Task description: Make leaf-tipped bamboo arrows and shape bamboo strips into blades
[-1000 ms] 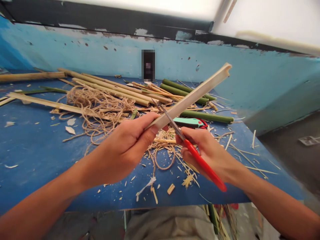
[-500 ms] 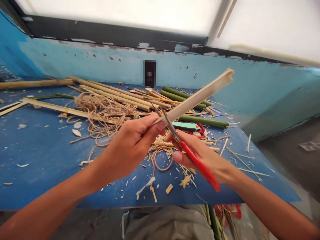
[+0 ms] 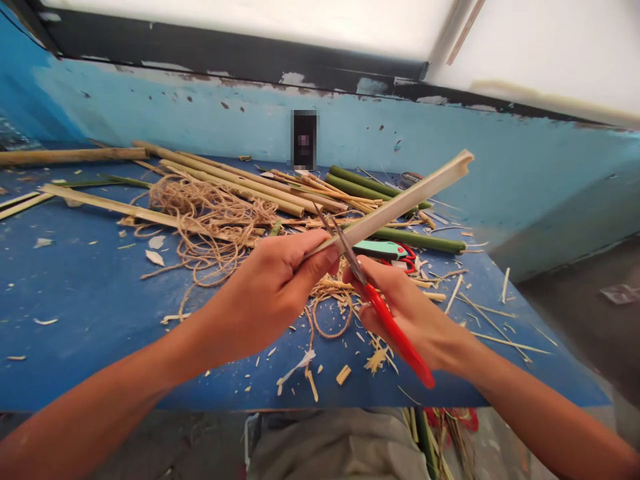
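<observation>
My left hand (image 3: pixel 285 287) is closed around the lower end of a pale split bamboo strip (image 3: pixel 410 200), which slants up to the right above the table. Red-handled scissors (image 3: pixel 395 330) are gripped in my right hand (image 3: pixel 410 310). Their blades stand slightly apart and meet the strip just beyond my left thumb, one blade lying across its face. Part of the right fingers is hidden behind the scissors. Below the hands lie a loop of twine and many pale shavings (image 3: pixel 377 357).
A tangled heap of jute twine (image 3: pixel 210 213) lies on the blue table (image 3: pixel 100 307). Behind it are pale bamboo poles (image 3: pixel 240 187); green bamboo pieces (image 3: pixel 420 240) lie at the right, beside a teal-handled tool (image 3: pixel 380 249). A dark blurred upright object (image 3: pixel 304 140) stands by the wall.
The scissor blades have closed a little, with the red handles drawn nearer my right palm. The whole view has shifted slightly. My left hand keeps its grip on the strip.
</observation>
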Demonstrator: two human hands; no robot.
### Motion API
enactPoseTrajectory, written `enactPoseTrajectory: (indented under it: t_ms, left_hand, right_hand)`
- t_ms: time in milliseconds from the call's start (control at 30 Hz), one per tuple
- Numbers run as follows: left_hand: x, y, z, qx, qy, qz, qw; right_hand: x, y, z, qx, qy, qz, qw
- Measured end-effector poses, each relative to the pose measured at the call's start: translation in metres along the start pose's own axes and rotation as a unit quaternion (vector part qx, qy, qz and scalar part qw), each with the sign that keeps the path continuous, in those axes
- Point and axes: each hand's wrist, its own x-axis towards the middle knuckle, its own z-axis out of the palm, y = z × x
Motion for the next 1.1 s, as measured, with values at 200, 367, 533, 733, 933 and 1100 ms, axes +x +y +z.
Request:
enactPoseTrajectory:
  t_ms: [200, 367, 533, 733, 933, 1100]
  left_hand:
    - [0.001, -0.002, 0.000, 0.000, -0.001, -0.007, 1.000]
    - [0.003, -0.008, 0.001, -0.038, -0.009, -0.027, 0.999]
    - [0.004, -0.020, 0.000, -0.102, -0.031, -0.057, 0.993]
    - [0.002, -0.017, -0.003, -0.052, -0.008, -0.011, 0.999]
    - [-0.003, -0.005, -0.002, 0.071, 0.051, 0.096, 0.992]
    - [-0.008, -0.007, -0.001, 0.131, 0.072, 0.138, 0.979]
  right_hand:
    - [0.001, 0.002, 0.002, -0.030, 0.015, 0.004, 0.999]
    - [0.003, 0.007, 0.008, -0.057, 0.035, 0.006, 0.998]
    - [0.004, 0.005, 0.010, -0.093, 0.046, 0.021, 0.994]
    - [0.001, -0.006, 0.001, -0.052, 0.030, 0.012, 0.998]
    - [-0.001, 0.000, -0.009, -0.003, -0.028, -0.014, 1.000]
    - [0.001, 0.003, -0.008, -0.017, -0.037, -0.035, 0.999]
